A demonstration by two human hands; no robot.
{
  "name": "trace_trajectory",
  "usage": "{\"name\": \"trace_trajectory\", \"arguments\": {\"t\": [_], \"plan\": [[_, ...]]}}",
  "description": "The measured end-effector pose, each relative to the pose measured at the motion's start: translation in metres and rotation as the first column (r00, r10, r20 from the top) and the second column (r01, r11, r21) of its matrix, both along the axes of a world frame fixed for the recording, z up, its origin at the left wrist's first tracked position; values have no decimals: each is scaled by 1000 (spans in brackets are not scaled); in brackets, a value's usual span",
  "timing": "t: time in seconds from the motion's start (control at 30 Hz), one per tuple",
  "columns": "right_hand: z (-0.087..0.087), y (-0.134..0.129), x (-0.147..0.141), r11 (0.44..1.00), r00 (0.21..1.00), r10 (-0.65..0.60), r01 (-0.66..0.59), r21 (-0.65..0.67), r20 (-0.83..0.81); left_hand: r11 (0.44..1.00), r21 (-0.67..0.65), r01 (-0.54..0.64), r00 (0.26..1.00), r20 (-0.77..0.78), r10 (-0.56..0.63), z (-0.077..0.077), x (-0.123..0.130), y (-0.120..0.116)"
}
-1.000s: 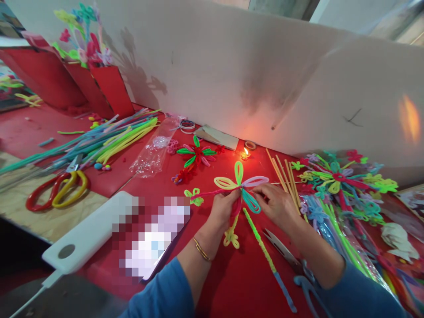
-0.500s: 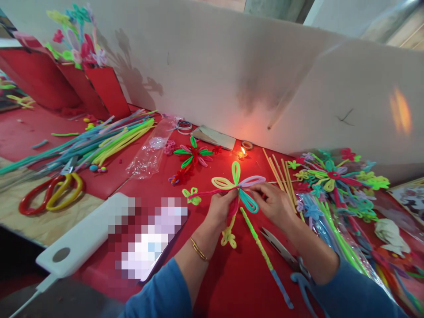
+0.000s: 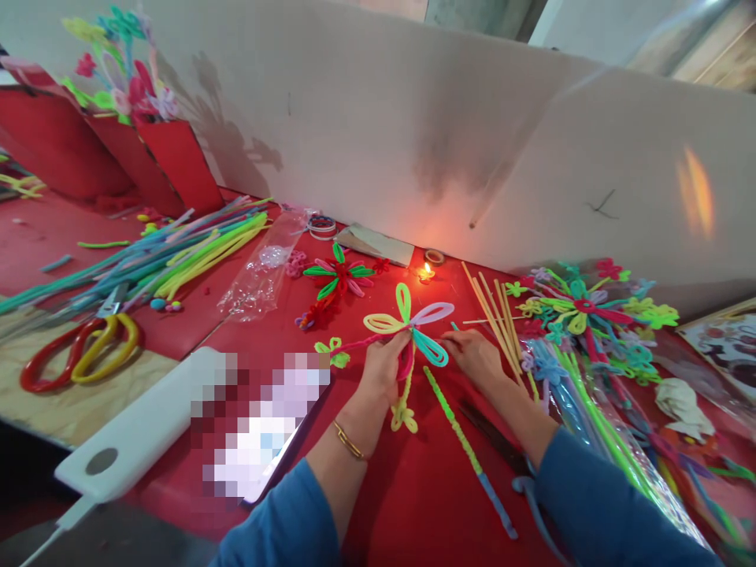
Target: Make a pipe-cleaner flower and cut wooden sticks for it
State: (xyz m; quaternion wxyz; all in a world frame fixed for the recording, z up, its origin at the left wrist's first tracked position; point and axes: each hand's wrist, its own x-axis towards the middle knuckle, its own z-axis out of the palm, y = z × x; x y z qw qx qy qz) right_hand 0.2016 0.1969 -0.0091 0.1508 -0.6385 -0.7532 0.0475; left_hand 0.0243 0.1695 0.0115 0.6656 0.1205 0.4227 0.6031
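Note:
My left hand (image 3: 383,364) is closed round the centre of a pipe-cleaner flower (image 3: 402,303). Its looped petals are green, yellow, lilac, teal and pink; the lowest is partly behind my fingers. A pink stem with a small green flower (image 3: 338,352) sticks out to the left, and a small yellow flower (image 3: 404,417) hangs below. To the right, my right hand (image 3: 476,356) is pinched, apart from the petals. A short teal tip (image 3: 454,325) shows at its fingertips. Below the hands a wrapped green-and-blue stick (image 3: 464,445) lies on the red table.
A lit candle (image 3: 426,272) burns near the wall, behind the flower. Scissors (image 3: 535,496) lie under my right forearm. Wooden sticks (image 3: 494,319) and a bouquet (image 3: 582,307) are at right. A phone (image 3: 277,425), white power bank (image 3: 142,429) and red-yellow scissors (image 3: 88,346) are at left.
My right hand has drawn a little to the right, away from the flower's petals, and a teal tip now shows at its fingers. The whole view has shifted slightly.

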Motion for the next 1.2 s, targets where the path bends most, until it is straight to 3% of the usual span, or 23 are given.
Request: {"name": "trace_trajectory", "arguments": {"t": [0.1,0.23,0.37,0.5,0.6,0.7,0.8,0.9,1.0,1.2], "plan": [[-4,0,7,999,1000,5,-6,49,25,1000,-5,3,1000,-22,-3,-1,0,0],[-7,3,30,990,988,-139,139,-10,-63,1000,13,9,999,-34,-9,0,1,0],[2,-4,35,988,969,-155,154,-21,-195,999,2,40,999,-27,-40,-2,3,-1],[22,-24,16,997,821,-57,16,-77,-569,995,13,102,993,-62,-101,-5,5,-3],[33,-35,1,985,744,-67,-56,-162,-664,996,9,94,992,-86,-93,-6,4,-2],[37,-39,-4,987,676,-104,-22,-161,-730,1000,4,6,996,-84,-6,-5,0,1],[40,-41,-5,986,670,-114,-14,-166,-734,1000,3,-13,997,-83,13,-6,-1,1],[46,-44,-12,987,735,-78,-39,-157,-674,999,20,46,995,-90,-44,-6,2,-2],[50,-45,-23,989,752,-49,-55,-136,-657,990,74,117,990,-92,-110,-5,5,-5],[38,-37,-33,983,672,-102,-44,-177,-733,985,99,141,987,-92,-132,0,7,-8]]}}
